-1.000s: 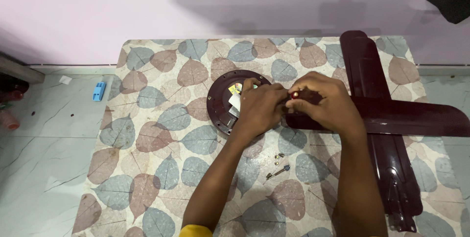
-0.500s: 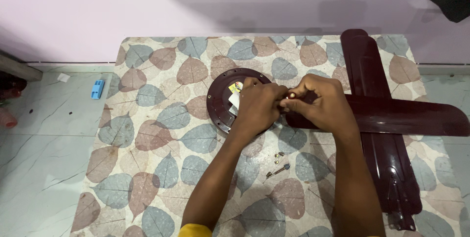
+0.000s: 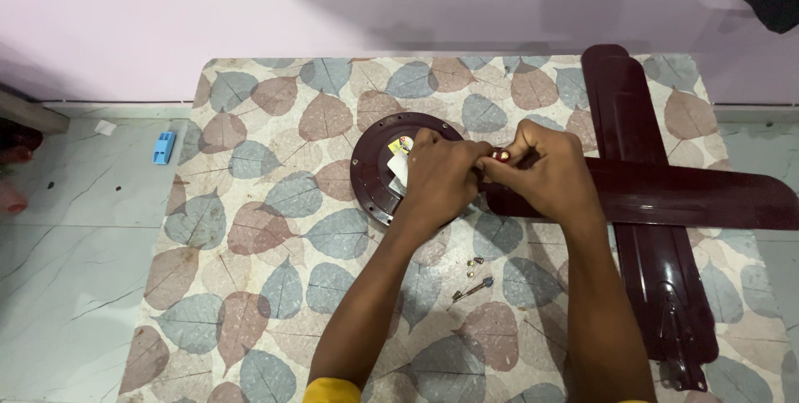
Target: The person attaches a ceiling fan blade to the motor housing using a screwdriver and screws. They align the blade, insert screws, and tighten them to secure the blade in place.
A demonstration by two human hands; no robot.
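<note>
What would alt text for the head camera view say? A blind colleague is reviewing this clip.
Two bare hands, left hand and right hand, meet over a dark maroon ceiling fan motor and the inner end of a fan blade on a leaf-patterned mat. Loose screws lie nearby; another blade lies crosswise.

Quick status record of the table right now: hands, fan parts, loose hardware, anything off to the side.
left hand: on the round maroon fan motor, fingers meeting the right hand
right hand: at the inner end of the crosswise fan blade, pinching a small tool tip
other blades: stacked lengthwise under the crosswise one
screws: loose on the leaf-patterned cloth, near the forearms
floor: small blue object left of the table
</note>
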